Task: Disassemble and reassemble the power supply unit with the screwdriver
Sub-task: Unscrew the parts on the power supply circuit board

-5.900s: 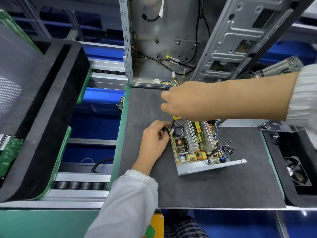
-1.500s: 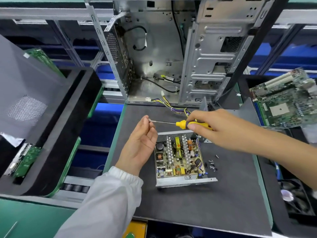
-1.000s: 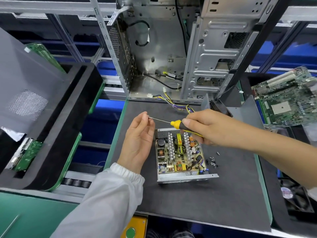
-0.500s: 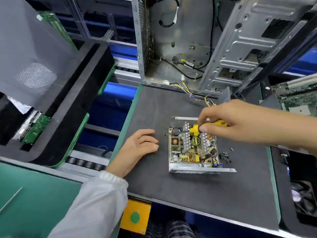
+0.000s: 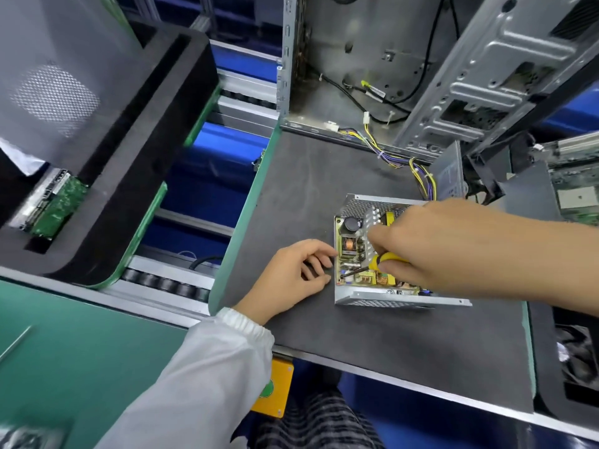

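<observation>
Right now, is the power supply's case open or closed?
Open. The power supply has no top cover: its circuit board shows, and the right hand points the screwdriver into it.

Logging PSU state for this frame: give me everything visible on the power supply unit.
The power supply unit lies flat on the dark mat, lid off: a perforated silver metal tray with its yellowish circuit board, a black capacitor, a copper coil and finned heatsinks exposed. Coloured wires run from its far side. The right hand holds the screwdriver, tip down at the board's near-left corner. The left hand rests beside it; contact unclear.
</observation>
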`<state>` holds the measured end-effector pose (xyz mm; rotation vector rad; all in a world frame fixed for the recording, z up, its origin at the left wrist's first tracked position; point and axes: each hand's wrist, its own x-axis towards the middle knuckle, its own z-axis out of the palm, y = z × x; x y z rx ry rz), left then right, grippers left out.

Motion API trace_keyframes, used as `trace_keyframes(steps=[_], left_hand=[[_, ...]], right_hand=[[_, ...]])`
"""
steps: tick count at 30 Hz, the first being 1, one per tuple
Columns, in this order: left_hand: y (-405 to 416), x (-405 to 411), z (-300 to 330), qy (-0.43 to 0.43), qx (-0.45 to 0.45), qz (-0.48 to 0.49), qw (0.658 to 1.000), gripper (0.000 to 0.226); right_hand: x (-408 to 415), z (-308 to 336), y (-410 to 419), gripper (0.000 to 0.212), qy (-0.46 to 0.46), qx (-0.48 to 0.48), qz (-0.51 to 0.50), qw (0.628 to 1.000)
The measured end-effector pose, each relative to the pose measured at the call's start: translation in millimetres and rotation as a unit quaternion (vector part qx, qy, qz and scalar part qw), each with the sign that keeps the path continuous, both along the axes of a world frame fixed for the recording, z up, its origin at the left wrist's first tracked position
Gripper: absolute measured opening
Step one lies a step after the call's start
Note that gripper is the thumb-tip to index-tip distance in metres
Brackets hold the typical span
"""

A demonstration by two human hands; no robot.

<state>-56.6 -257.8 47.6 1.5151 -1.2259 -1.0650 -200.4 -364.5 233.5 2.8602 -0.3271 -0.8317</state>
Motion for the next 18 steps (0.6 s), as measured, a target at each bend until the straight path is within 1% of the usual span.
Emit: trace_keyframes(steps=[3, 11, 18], left_hand=[[0.2, -3.7, -2.6, -0.013, 0.000, 0.000, 1.000, 0.039], [0.6, -5.1, -0.5, -0.044, 0.009, -0.005, 0.999, 0.028], [0.5, -6.3, -0.3, -0.077, 0.001, -0.007, 0.997, 0.025]], right_hand=[[2.1, -5.3, 1.2, 0.025, 0.007, -0.017, 0.011, 1.000], [3.5, -12.6, -0.7, 0.027, 0.023, -0.008, 0.008, 1.000], [2.9, -14.6, -2.3, 0.026, 0.028, -0.008, 0.003, 1.000]])
